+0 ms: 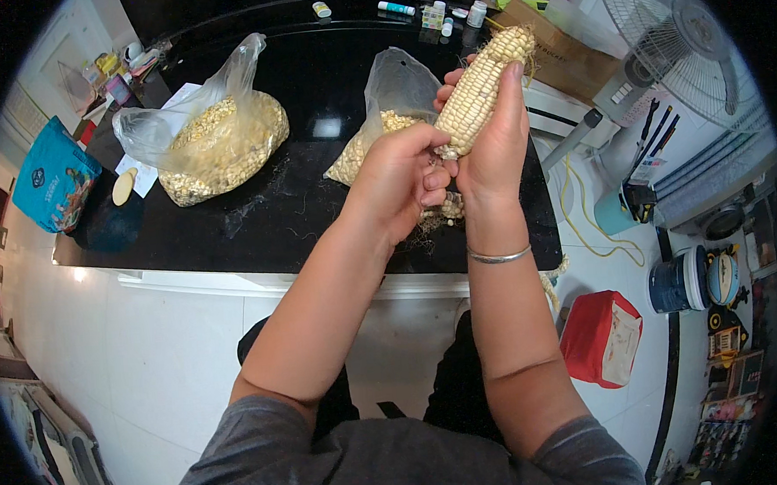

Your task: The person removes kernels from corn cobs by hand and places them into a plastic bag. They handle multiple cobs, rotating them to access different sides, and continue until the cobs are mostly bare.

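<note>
An ear of dried pale corn point(476, 96) leans up and to the right above the black tabletop. My right hand point(501, 128) is wrapped around it, the thumb along its right side. At its lower end, my left hand point(398, 176) touches the cob with the thumb, the other fingers curled below. Whether kernels lie inside those fingers is hidden. Behind my left hand stands a clear plastic bag of corn kernels point(398, 120), partly covered. Beneath my hands, corn silk point(424, 234) and another piece of corn point(452, 206) lie near the table's front edge.
A larger plastic bag of kernels point(225, 149) sits left on the black table point(262, 229). Near it are a teal pouch point(55, 174) and a pale oval object point(124, 186). Small bottles point(477, 14) line the back. A fan point(687, 36) and a red bag point(601, 340) stand right.
</note>
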Demonstrator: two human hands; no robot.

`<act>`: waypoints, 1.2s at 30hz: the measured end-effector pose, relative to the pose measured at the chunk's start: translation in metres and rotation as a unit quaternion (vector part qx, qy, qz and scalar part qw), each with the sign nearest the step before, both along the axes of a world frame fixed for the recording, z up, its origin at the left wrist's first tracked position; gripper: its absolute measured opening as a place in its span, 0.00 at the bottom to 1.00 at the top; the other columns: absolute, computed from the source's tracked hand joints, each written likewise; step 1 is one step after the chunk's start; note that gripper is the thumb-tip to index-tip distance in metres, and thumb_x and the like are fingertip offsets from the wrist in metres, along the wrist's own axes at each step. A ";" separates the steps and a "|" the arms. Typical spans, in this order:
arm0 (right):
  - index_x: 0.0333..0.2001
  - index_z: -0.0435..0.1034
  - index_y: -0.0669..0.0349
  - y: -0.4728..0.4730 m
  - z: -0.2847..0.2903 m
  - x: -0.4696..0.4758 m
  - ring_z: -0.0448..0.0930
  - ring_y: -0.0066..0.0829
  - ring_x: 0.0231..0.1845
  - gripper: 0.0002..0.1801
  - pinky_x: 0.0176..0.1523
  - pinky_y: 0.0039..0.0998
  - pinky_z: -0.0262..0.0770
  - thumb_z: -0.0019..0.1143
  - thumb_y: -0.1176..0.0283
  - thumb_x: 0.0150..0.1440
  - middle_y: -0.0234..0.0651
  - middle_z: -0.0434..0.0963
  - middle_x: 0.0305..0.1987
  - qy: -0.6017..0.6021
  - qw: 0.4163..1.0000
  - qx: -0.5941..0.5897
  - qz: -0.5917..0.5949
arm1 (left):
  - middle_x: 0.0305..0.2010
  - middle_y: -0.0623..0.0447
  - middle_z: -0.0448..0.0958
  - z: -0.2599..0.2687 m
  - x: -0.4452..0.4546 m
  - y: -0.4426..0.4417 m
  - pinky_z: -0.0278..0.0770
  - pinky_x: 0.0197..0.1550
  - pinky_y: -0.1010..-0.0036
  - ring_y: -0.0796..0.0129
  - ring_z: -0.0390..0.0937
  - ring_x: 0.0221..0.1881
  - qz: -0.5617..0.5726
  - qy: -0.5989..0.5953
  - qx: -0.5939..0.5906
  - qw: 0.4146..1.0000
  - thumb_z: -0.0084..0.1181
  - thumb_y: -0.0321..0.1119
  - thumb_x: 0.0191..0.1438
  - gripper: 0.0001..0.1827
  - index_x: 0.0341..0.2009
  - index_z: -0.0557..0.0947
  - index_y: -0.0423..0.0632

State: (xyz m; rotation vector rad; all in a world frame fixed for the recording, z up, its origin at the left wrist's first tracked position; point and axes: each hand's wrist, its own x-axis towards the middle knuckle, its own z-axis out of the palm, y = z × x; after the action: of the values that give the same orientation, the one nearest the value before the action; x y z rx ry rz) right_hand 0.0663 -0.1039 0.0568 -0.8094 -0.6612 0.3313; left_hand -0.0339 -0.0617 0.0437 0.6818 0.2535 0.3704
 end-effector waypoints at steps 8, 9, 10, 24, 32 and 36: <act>0.39 0.63 0.63 0.007 -0.002 -0.010 0.74 0.20 0.28 0.20 0.32 0.22 0.72 0.44 0.53 0.62 0.34 0.73 0.30 -0.052 0.997 -0.043 -0.024 | 0.17 0.58 0.65 0.004 -0.001 -0.002 0.51 0.14 0.81 0.79 0.56 0.14 0.058 0.048 0.086 0.993 0.45 0.32 0.53 0.05 0.27 0.70 0.46; 0.38 0.63 0.63 0.008 -0.003 -0.011 0.75 0.20 0.28 0.19 0.31 0.22 0.72 0.45 0.55 0.62 0.34 0.74 0.30 -0.075 0.995 -0.052 -0.041 | 0.17 0.59 0.63 0.005 -0.002 -0.001 0.51 0.14 0.81 0.78 0.55 0.14 0.049 0.053 0.073 0.995 0.45 0.31 0.52 0.05 0.25 0.69 0.47; 0.38 0.64 0.63 0.010 -0.005 -0.011 0.75 0.19 0.27 0.19 0.31 0.22 0.72 0.46 0.56 0.62 0.33 0.74 0.29 -0.098 0.992 -0.062 -0.058 | 0.16 0.59 0.62 0.005 -0.002 0.000 0.50 0.14 0.81 0.78 0.54 0.13 0.040 0.057 0.060 0.996 0.44 0.30 0.52 0.06 0.24 0.69 0.47; 0.38 0.64 0.64 0.006 -0.003 -0.007 0.75 0.22 0.31 0.24 0.35 0.23 0.73 0.39 0.51 0.63 0.37 0.74 0.33 -0.074 0.994 -0.074 -0.044 | 0.23 0.58 0.64 0.001 -0.001 0.004 0.51 0.15 0.80 0.77 0.57 0.16 -0.016 0.007 -0.027 0.999 0.45 0.29 0.50 0.03 0.31 0.69 0.46; 0.40 0.64 0.64 0.008 -0.004 -0.011 0.74 0.20 0.31 0.21 0.35 0.22 0.72 0.43 0.53 0.62 0.35 0.73 0.32 -0.122 0.985 -0.099 -0.074 | 0.17 0.59 0.62 -0.006 0.000 0.005 0.51 0.15 0.82 0.78 0.55 0.14 0.008 0.026 0.059 0.998 0.43 0.32 0.52 0.05 0.28 0.70 0.46; 0.40 0.64 0.64 0.015 -0.015 -0.007 0.73 0.19 0.30 0.20 0.34 0.22 0.71 0.46 0.55 0.62 0.34 0.73 0.32 -0.195 0.964 -0.122 -0.134 | 0.15 0.59 0.60 -0.004 0.001 -0.001 0.50 0.14 0.81 0.78 0.54 0.13 0.045 0.064 0.071 0.994 0.43 0.30 0.51 0.05 0.25 0.69 0.46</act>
State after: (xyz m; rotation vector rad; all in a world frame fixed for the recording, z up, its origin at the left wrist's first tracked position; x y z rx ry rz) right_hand 0.0588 -0.0893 0.0420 -1.2035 -0.8762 0.0023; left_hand -0.0325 -0.0622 0.0392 0.8365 0.3842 0.4346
